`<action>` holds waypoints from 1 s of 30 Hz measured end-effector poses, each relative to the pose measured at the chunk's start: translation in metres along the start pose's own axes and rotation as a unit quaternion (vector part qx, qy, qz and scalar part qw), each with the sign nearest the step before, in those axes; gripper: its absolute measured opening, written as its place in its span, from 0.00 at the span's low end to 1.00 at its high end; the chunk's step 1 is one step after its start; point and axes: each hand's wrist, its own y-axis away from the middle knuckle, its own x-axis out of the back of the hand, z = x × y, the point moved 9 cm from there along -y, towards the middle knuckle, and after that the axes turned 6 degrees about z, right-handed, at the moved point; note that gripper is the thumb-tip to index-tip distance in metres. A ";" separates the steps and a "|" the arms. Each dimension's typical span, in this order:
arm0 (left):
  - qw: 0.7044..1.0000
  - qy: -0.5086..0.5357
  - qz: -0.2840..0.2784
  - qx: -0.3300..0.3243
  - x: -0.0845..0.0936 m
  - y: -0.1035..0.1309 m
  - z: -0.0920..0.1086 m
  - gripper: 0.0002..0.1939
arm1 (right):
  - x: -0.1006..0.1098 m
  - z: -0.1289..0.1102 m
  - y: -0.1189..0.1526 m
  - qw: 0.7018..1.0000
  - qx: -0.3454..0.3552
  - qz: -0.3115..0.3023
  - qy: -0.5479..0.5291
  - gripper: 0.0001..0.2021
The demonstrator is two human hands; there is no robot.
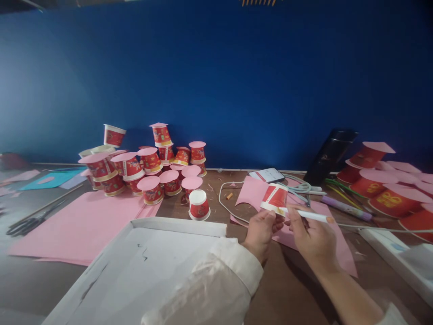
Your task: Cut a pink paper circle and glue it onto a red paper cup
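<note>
My left hand (263, 234) is closed on the lower rim of a red and white paper cup (275, 197), which it holds up above pink paper (324, 239). Pinched in my right hand (313, 237) is a white marker (313, 215), its front end at the cup's lower edge. To the left, a small red cup (199, 205) stands on the table with its white side up. Behind it are stacks of red cups (149, 189) topped with pink paper discs.
A white box lid (162, 266) lies front left, beside pink sheets (77, 225) and scissors (30, 223). A black bottle (328, 155), cables, a phone (267, 175), a purple marker (347, 208) and more red cups (399, 198) are at the right. A blue wall stands behind.
</note>
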 end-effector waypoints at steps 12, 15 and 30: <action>0.998 -0.046 -0.014 -0.035 -0.002 -0.004 0.000 0.20 | 0.003 -0.010 -0.003 0.999 0.029 0.014 0.009 0.22; 0.998 -0.053 -0.019 -0.040 -0.003 -0.004 0.000 0.20 | 0.002 -0.009 -0.003 1.000 0.021 0.009 0.004 0.22; 0.999 -0.031 -0.016 -0.035 -0.002 -0.006 -0.001 0.23 | 0.003 -0.004 0.000 1.000 0.022 0.013 0.017 0.21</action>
